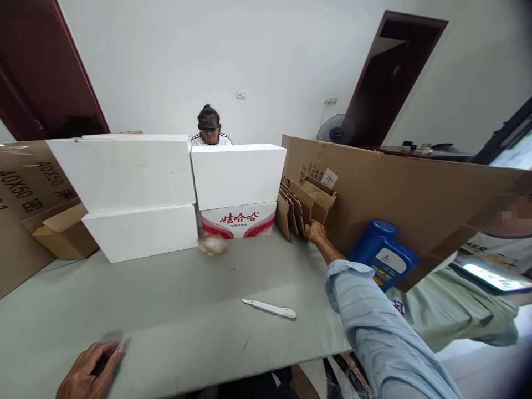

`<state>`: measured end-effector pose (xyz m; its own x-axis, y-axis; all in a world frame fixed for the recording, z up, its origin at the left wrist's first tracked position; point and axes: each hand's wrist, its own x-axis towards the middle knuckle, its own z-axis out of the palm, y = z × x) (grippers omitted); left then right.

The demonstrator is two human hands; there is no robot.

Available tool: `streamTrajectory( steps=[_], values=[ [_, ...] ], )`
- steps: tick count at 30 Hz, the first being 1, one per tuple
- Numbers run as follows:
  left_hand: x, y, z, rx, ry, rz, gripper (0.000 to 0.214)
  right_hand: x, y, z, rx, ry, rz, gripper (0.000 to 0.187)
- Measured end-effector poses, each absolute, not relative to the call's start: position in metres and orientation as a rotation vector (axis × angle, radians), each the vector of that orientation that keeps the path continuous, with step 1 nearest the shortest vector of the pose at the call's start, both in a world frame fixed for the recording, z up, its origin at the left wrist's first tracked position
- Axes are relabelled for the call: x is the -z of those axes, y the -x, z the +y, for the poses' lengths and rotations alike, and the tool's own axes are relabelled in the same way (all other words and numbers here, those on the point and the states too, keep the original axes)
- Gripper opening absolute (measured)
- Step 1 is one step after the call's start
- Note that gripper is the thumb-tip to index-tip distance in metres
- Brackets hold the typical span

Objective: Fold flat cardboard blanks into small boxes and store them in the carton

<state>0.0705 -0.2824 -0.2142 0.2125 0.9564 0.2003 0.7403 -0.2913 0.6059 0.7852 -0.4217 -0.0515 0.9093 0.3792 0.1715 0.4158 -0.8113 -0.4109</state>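
My right hand (317, 231) reaches forward with its fingers closed on the lower edge of a folded cardboard box (319, 200). That box stands at the right end of a row of folded cardboard pieces (291, 213). My left hand (90, 372) rests at the table's near left, fingers loosely bent, a gap between thumb and fingers, holding nothing I can see. Between my hands, a scalpel (270, 308) with a pale handle lies on the green cloth, blade pointing left. A crumpled clear plastic bundle (213, 244) sits farther back.
White boxes (139, 233) are stacked across the back, beside a red-and-white printed carton (239, 220). Cardboard walls (415, 194) flank both sides of the table. A blue jug (384, 255) leans by my right forearm. A small brown box (68, 233) sits left; people are beyond the walls.
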Motion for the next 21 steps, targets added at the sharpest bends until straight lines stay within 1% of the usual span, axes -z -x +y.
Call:
streamTrajectory(
  steps=[2, 5, 8, 11, 12, 14, 17, 19, 21],
  values=[
    [0.209, -0.075, -0.284, -0.822, -2.116, 1.571, 0.048, 0.049, -0.780, -0.428, 0.148, 2.594, -0.602, 0.033],
    [0.200, -0.082, -0.288, -0.882, -2.149, 1.524, 0.045, 0.042, -0.763, -0.440, 0.226, 2.553, -0.634, 0.048],
    [0.191, -0.086, -0.290, -0.890, -2.197, 1.469, 0.043, 0.045, -0.734, -0.453, 0.276, 2.501, -0.726, 0.050],
    [0.189, -0.088, -0.291, -0.912, -2.208, 1.453, 0.040, 0.074, -0.691, -0.474, 0.182, 2.384, -1.009, 0.041],
    [0.189, -0.088, -0.290, -0.926, -2.208, 1.448, 0.038, 0.089, -0.674, -0.482, 0.104, 2.262, -1.223, 0.041],
    [0.190, -0.089, -0.290, -0.963, -2.208, 1.430, 0.035, 0.121, -0.640, -0.499, 0.029, 2.060, -1.522, 0.047],
    [0.191, -0.091, -0.289, -1.028, -2.197, 1.375, 0.030, 0.158, -0.599, -0.516, 0.094, 1.944, -1.660, 0.052],
    [0.192, -0.093, -0.288, -1.062, -2.180, 1.339, 0.026, 0.169, -0.583, -0.519, 0.125, 1.921, -1.691, 0.050],
    [0.192, -0.094, -0.287, -1.077, -2.169, 1.327, 0.022, 0.174, -0.578, -0.516, 0.147, 1.905, -1.704, 0.044]
  ],
)
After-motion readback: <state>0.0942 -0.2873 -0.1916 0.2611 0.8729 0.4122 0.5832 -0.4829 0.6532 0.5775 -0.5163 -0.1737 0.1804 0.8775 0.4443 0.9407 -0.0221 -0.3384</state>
